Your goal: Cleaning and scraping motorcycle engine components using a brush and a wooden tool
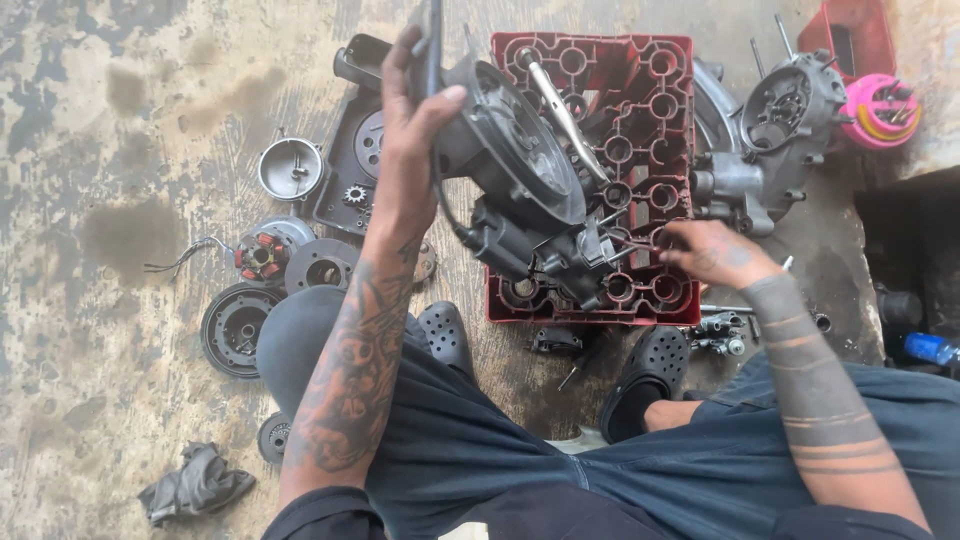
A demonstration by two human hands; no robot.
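A person sits on a stained concrete floor point(120, 120). The left hand point(408, 150) grips the upper edge of a dark engine casing point(510, 160) tilted on an upturned red crate point(640, 110). The right hand point(715, 255) pinches a small part at the casing's lower end, near the crate's right edge. A round metal cover point(290, 168) and a stator with copper windings point(262, 256) lie left of the crate, a grey rag point(195, 485) near the floor's bottom left corner
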